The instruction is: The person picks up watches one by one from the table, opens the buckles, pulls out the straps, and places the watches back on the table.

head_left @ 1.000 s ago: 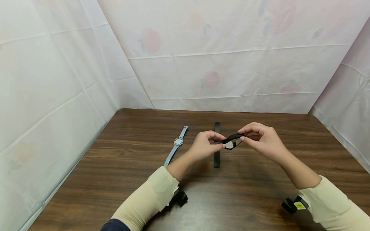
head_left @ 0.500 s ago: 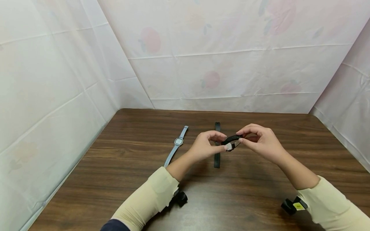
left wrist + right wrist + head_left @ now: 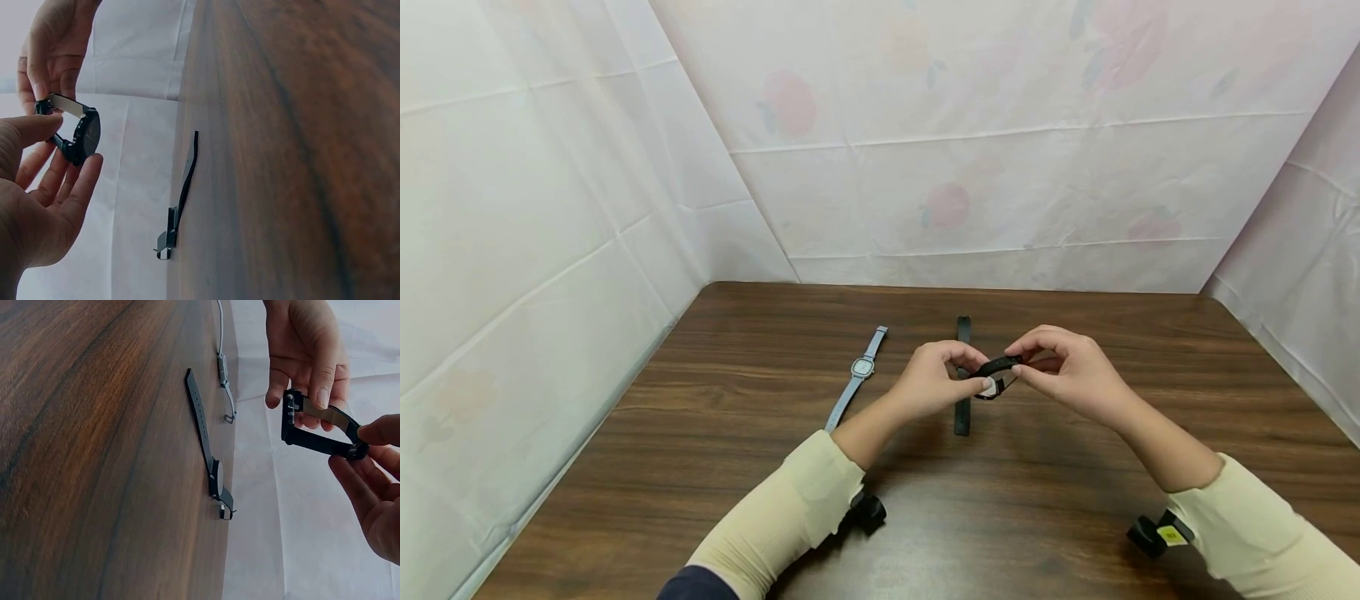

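Observation:
I hold a black watch [image 3: 997,385] above the table in both hands. My left hand [image 3: 981,373] pinches its case end between thumb and fingers, and my right hand [image 3: 1017,358] pinches the strap, which is bent into a loop. In the left wrist view the black watch [image 3: 85,134] sits at my left fingertips [image 3: 94,164], with the right hand [image 3: 55,56] above it. In the right wrist view the looped watch [image 3: 315,427] spans between both hands.
A second black watch [image 3: 961,417] lies flat and straight on the brown table [image 3: 1075,467] behind my hands. A grey watch [image 3: 861,367] lies to its left. White sheeting walls stand close on three sides.
My right hand has moved left and slightly down toward the left hand, and the held watch's strap loop has become tighter. The watches on the table have not moved.

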### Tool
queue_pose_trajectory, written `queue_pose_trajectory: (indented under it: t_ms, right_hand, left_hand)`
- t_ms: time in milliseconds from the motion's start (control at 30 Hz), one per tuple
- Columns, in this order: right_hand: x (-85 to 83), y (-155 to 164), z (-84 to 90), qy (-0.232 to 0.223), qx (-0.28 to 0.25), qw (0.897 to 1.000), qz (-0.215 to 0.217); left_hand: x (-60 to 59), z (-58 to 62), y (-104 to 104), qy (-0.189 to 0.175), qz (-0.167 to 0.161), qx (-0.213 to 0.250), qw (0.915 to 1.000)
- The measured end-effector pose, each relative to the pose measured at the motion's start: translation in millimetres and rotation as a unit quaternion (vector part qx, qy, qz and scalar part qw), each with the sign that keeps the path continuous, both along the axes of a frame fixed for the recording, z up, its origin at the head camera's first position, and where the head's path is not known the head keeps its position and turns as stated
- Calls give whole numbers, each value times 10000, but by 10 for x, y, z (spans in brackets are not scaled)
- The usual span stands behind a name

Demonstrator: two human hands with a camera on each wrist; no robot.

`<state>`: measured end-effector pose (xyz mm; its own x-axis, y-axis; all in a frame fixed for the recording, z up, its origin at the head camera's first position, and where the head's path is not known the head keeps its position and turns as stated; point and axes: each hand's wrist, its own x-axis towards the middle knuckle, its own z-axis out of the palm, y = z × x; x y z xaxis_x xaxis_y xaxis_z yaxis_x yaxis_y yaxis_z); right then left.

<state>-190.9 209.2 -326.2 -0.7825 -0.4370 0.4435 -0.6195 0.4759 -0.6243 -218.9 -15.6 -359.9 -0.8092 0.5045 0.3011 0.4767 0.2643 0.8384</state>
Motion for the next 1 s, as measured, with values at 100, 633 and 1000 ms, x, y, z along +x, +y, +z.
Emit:
queue_pose_trajectory:
  t_ms: [100, 633, 1000]
  right_hand:
    - [4, 2, 12, 205, 304, 9993, -37]
    - [14, -23, 104, 9, 791, 9968, -108]
    - [24, -9, 111, -405, 515, 9972, -351]
  left_hand:
    - [15, 10, -1, -54, 25, -72, 10000]
    - [29, 66, -23, -119, 133, -108, 9998]
    - [15, 82, -15, -42, 230, -103, 9997]
